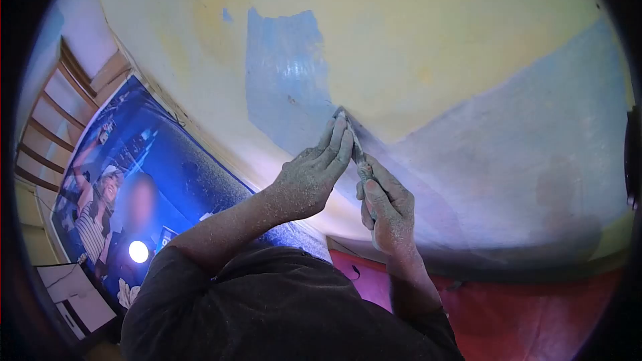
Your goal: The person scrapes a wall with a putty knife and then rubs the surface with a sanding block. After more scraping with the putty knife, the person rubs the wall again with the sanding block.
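Note:
Dust coats both of my hands in front of a yellow and blue-grey wall (414,46). My right hand (388,207) is wrapped round the handle of a scraper-like tool (363,163), whose narrow end points up and to the left. My left hand (317,167) has its fingers extended and lying along the tool's upper part, with the fingertips near its tip at the wall. Left of the tool's tip is a light blue patch (284,60) with uneven edges. How the tip meets the wall is partly hidden by my left fingers.
A blue printed poster or sheet (194,173) with pictures of people and specks of dust lies at left. Behind it is a wooden slatted frame (50,123). A white boxy object (80,294) is at lower left, a red surface (521,314) at lower right.

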The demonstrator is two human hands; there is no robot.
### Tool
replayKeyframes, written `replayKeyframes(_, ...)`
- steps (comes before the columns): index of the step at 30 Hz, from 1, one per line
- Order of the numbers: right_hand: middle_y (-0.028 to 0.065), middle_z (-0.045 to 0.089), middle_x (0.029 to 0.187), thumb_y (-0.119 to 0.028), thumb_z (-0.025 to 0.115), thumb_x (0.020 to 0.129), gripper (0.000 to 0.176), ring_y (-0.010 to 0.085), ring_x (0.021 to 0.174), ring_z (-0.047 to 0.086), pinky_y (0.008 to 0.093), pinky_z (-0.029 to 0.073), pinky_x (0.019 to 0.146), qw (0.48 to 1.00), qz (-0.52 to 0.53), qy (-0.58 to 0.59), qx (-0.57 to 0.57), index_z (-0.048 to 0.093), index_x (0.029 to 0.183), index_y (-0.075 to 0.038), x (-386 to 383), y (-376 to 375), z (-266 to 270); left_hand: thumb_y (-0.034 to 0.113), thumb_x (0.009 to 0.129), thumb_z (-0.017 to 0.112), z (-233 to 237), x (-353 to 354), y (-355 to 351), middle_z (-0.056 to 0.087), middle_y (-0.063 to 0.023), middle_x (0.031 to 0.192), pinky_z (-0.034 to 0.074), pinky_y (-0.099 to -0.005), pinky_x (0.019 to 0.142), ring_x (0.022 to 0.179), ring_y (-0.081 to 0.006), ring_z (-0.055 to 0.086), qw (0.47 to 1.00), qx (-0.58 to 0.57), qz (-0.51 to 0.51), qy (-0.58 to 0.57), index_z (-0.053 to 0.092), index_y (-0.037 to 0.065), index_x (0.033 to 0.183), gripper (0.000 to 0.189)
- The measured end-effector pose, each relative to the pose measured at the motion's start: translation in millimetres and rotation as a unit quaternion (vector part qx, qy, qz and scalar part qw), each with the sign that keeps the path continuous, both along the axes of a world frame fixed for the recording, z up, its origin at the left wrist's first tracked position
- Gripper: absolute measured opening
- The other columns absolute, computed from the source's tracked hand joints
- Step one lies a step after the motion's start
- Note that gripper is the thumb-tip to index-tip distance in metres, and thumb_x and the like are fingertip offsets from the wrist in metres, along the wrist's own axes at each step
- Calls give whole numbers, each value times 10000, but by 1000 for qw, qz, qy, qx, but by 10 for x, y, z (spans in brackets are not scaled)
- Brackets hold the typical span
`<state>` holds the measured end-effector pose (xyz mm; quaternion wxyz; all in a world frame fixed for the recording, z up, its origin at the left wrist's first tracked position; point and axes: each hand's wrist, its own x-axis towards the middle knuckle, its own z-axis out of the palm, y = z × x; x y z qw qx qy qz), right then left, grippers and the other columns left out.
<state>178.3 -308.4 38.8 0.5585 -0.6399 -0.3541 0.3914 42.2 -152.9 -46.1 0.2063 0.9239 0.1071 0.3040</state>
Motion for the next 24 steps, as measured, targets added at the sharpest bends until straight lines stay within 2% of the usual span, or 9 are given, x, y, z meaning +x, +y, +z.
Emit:
replayKeyframes(5,7,648,969,-98,575,1147,491,13,610,462,200,360,538,999,-30,-15,-16,572,1616,46,169,-474,93,-23,850,670,64,202,-368,205,-474,1754,498,-538,1202,1654,-566,302,999,0,-34,10,224,-157,1697,966)
replayKeyframes(9,14,656,968,-89,565,1140,500,9,602,456,197,355,525,999,-35,-31,9,561,1617,64,262,-882,148,4,913,614,91,385,-584,213,-474,1753,486,-529,1228,1657,-548,320,995,36,-89,-26,251,-169,1685,871)
replayKeyframes(10,10,639,955,-89,551,1145,498,5,600,450,191,354,520,999,-41,-9,15,561,1624,49,259,-898,164,19,923,610,61,431,-613,221,-478,1747,484,-529,1233,1659,-540,326,994,65,-82,-28,250,-178,1679,859)
replayKeyframes(16,-9,600,925,-110,536,1150,499,7,592,445,196,355,517,999,-31,-21,-14,566,1628,31,225,-762,252,27,915,608,138,375,-594,243,-492,1731,507,-519,1211,1640,-549,358,998,39,-49,-28,266,-177,1674,856)
replayKeyframes(22,-8,603,923,-88,530,1147,500,14,592,452,205,366,520,998,-8,-56,-11,559,1631,35,342,-799,228,1,889,635,51,422,-582,244,-497,1727,535,-524,1169,1624,-567,372,995,60,-61,-47,241,-174,1683,903)
replayKeyframes(24,-6,606,921,-88,534,1145,502,12,590,451,205,364,519,999,-17,-32,-15,558,1631,35,308,-714,236,0,889,629,72,383,-558,247,-494,1728,528,-525,1181,1624,-561,378,997,49,-43,-41,246,-172,1683,898)
